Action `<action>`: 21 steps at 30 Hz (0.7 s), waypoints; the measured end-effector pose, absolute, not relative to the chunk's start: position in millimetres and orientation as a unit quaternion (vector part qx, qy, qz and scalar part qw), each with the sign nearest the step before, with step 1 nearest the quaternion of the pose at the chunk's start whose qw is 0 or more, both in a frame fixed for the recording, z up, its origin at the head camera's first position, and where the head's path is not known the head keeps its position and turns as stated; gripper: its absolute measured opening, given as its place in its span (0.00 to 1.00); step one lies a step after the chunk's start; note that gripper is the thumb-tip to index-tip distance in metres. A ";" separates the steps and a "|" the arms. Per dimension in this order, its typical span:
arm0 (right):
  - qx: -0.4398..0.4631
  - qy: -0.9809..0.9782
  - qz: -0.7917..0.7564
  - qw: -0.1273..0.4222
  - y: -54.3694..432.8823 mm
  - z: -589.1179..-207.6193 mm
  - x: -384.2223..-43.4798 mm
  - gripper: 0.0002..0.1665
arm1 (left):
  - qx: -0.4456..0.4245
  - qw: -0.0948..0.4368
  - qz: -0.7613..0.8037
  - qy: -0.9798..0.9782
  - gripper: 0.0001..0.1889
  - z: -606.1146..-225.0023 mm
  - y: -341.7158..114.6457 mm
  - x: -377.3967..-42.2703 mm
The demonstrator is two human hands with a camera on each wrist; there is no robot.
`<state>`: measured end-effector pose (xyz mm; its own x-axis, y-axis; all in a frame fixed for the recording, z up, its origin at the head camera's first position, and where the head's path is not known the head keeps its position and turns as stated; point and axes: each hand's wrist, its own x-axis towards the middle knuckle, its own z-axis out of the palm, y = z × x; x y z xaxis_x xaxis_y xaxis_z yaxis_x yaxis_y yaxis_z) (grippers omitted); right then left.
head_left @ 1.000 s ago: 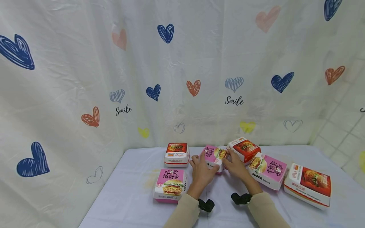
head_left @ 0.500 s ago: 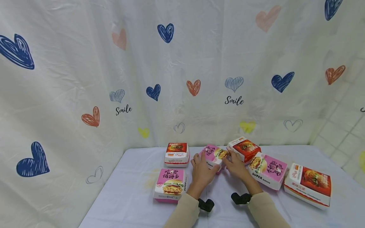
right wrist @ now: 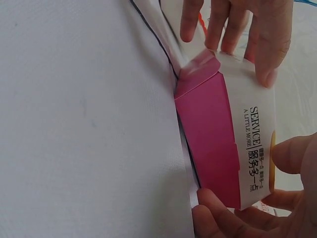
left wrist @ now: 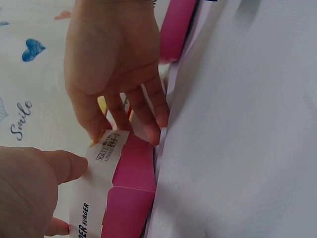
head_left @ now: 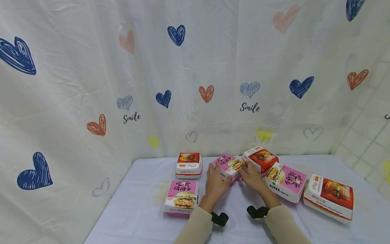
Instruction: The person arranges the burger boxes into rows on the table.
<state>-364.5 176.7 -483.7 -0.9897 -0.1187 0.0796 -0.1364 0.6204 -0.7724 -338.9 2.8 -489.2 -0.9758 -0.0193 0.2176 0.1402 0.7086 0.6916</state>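
In the head view, a pink-and-white burger box (head_left: pixel 225 162) lies at the back middle of the table between both hands. My left hand (head_left: pixel 215 184) grips its left side, thumb along the near edge. At the right corner, my right hand (head_left: pixel 252 178) pinches the same box. The left wrist view has the left thumb (left wrist: pixel 72 166) at the lid's edge of the box (left wrist: pixel 131 210), with the right hand (left wrist: pixel 116 54) at its far end. Seen from the right wrist, the right thumb (right wrist: pixel 292 153) presses the lid edge while fingers lie against the pink base (right wrist: pixel 208 139).
A red burger box (head_left: pixel 189 166) and a pink one (head_left: pixel 181 200) stand on the left. To the right are a red box (head_left: pixel 261 159), a pink box (head_left: pixel 285 183) and a larger red box (head_left: pixel 329 198). Behind the white-covered table (head_left: pixel 134 210) hangs a heart-print curtain (head_left: pixel 219 125).
Between both hands, the middle burger box has turned slightly clockwise, its left end shifting a little to the left. The other boxes stay where they were.
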 end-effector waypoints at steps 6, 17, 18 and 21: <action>0.068 -0.900 0.430 0.012 177.1 -482.6 -363.7 0.36 | -0.043 0.106 -0.389 -0.914 0.41 -490.3 2.4 -340.9; 0.062 -0.901 0.428 0.014 176.9 -483.2 -364.3 0.31 | -0.056 0.111 -0.390 -0.912 0.33 -488.9 0.7 -340.1; 0.061 -0.902 0.427 0.013 177.1 -483.1 -364.2 0.30 | -0.055 0.111 -0.390 -0.912 0.33 -488.6 0.7 -339.6; 0.055 -0.902 0.427 0.011 177.3 -482.5 -364.0 0.29 | -0.052 0.111 -0.396 -0.910 0.30 -487.7 0.4 -339.0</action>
<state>-364.0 177.3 -482.5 -0.9937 -0.0904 0.0669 -0.1091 0.6292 -0.7696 -339.0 0.4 -487.7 -0.9700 0.0077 0.2429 0.1830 0.6810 0.7091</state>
